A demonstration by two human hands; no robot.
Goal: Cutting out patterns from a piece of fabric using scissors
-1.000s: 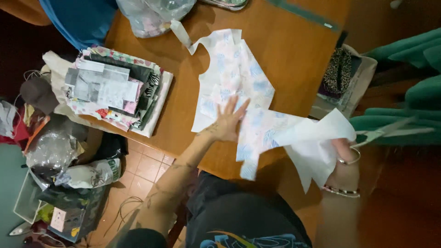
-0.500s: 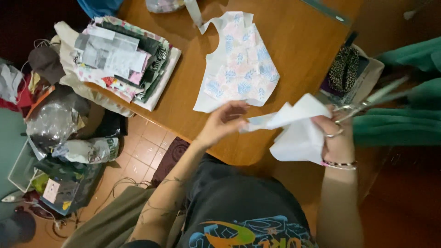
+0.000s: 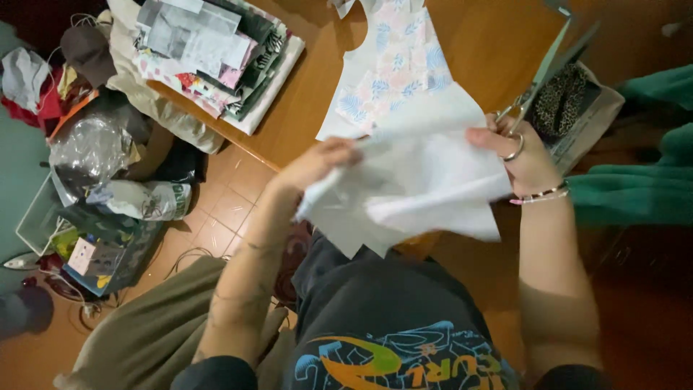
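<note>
Wooden table (image 3: pixel 476 50) edge runs diagonally from upper left down toward the person's lap; hands work just off that edge, above the dark shirt, with open floor tiles (image 3: pixel 224 209) to the left. Table top is crowded: stack of folded fabrics (image 3: pixel 216 58) at the left corner, printed cut fabric piece (image 3: pixel 393 79) flat in the middle, leopard-print item in a box (image 3: pixel 570 105) at the right, green cloth (image 3: pixel 635 188) past it. Floor left is cluttered with bags (image 3: pixel 101 152). White paper sheets (image 3: pixel 426 180) are large, creased, overlapping layers, held in the air between both hands, overlapping the table edge. Left hand (image 3: pixel 317 162) fingers closed, pinching the sheets' left edge. Right hand (image 3: pixel 523 155) grips the right edge with thumb on top, and also carries scissors (image 3: pixel 538 79), fingers through the handle loops, blades pointing up and away, near closed.
</note>
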